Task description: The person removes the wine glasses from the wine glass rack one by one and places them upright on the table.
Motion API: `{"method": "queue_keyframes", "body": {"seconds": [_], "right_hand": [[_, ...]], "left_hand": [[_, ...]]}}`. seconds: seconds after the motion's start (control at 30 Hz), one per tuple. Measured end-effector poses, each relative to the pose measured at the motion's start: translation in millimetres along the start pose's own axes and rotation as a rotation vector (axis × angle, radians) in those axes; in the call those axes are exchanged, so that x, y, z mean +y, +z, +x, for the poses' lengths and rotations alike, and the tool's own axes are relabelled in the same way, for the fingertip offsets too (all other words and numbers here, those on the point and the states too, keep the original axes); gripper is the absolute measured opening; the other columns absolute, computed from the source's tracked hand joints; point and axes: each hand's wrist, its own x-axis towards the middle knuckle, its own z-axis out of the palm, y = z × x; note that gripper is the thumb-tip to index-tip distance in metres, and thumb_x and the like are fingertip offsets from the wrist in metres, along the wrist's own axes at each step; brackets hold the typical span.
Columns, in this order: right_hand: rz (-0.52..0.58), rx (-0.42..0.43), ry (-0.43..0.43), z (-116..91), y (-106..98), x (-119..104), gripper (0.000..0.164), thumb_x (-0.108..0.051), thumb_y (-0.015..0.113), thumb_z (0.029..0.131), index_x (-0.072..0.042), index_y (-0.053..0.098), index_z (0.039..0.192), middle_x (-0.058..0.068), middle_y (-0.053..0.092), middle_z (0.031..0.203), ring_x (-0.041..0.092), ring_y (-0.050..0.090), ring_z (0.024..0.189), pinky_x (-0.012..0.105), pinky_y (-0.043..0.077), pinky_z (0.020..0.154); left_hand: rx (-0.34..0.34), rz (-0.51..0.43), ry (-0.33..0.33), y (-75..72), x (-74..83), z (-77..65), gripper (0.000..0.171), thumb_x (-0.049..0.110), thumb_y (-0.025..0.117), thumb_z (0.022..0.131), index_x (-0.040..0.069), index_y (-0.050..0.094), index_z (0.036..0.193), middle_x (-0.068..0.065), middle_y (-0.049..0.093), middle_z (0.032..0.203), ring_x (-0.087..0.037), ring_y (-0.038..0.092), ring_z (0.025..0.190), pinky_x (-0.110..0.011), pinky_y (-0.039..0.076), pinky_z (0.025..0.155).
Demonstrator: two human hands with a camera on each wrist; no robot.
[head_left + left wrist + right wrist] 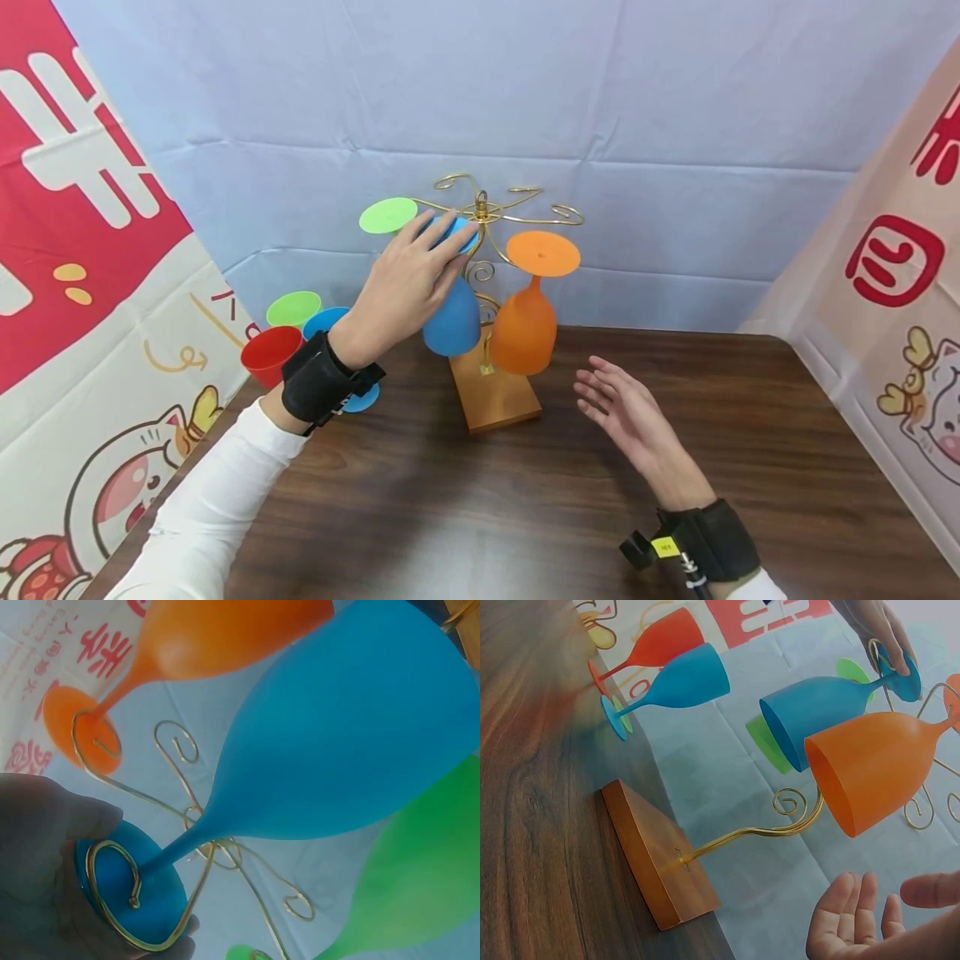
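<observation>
My left hand (397, 287) pinches the round foot of a blue wine goblet (452, 321), which hangs upside down at a gold wire rack (482, 202). In the left wrist view, the goblet's stem passes through a curled hook (91, 874), with thumb and fingers on either side of the foot. Also upside down on the rack are an orange goblet (525, 329) to the right and a green goblet (387, 215) to the left, partly hidden by my hand. My right hand (630, 412) hovers over the table right of the rack, fingers loosely bent, holding nothing.
The rack's wooden base (501, 407) stands on a dark wood table (450, 508). Left of it, partly behind my left wrist, stand upright goblets: a red one (270, 354), a blue one (324, 318) and a green one (293, 307). Cloth (480, 75) hangs behind.
</observation>
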Motion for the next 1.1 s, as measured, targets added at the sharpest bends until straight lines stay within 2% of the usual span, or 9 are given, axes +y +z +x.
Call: {"method": "queue_keyframes", "body": {"seconds": [0.3,0.6,0.73,0.9,1.1], "right_hand": [[-0.007,-0.008,0.005,-0.6,1.2,1.4,0.028,-0.025,0.046,0.111,-0.021,0.047,0.138,-0.012,0.066,0.109,0.005,0.062,0.110,0.021,0.053,0.095],[0.005,-0.012,-0.004,-0.2,3.0,-0.8,0.023,-0.024,0.047,0.110,-0.023,0.051,0.133,-0.011,0.067,0.108,0.005,0.063,0.109,0.021,0.053,0.095],[0.007,-0.016,-0.005,-1.0,3.0,-1.4,0.021,-0.024,0.046,0.110,-0.024,0.053,0.130,-0.011,0.067,0.108,0.005,0.063,0.109,0.021,0.053,0.095],[0.006,-0.019,-0.005,-2.3,1.5,-1.6,0.022,-0.025,0.046,0.110,-0.024,0.052,0.131,-0.012,0.067,0.108,0.005,0.063,0.109,0.021,0.053,0.095],[-0.003,-0.028,-0.008,-3.7,-0.1,-1.2,0.022,-0.027,0.048,0.110,-0.025,0.053,0.131,-0.012,0.066,0.110,0.005,0.062,0.109,0.021,0.053,0.095]], "left_hand": [[0.008,0.048,0.046,0.1,4.4,-3.3,0.045,0.018,0.060,0.104,0.017,0.055,0.149,-0.018,0.049,0.156,-0.040,0.039,0.149,-0.052,0.030,0.125],[0.048,-0.002,0.078,1.7,6.7,-9.8,0.046,0.013,0.062,0.101,0.019,0.057,0.147,-0.014,0.050,0.156,-0.037,0.039,0.148,-0.054,0.032,0.124],[0.063,0.004,0.102,2.2,7.1,-15.7,0.048,0.013,0.065,0.099,0.019,0.058,0.147,-0.013,0.051,0.156,-0.036,0.040,0.148,-0.056,0.029,0.125],[0.080,0.016,0.132,1.6,9.1,-21.5,0.051,0.010,0.068,0.097,0.018,0.058,0.146,-0.015,0.051,0.155,-0.037,0.040,0.148,-0.053,0.029,0.125],[0.088,0.006,0.135,1.1,9.7,-26.1,0.052,0.007,0.069,0.097,0.017,0.058,0.147,-0.015,0.051,0.155,-0.037,0.040,0.148,-0.051,0.029,0.126]]}}
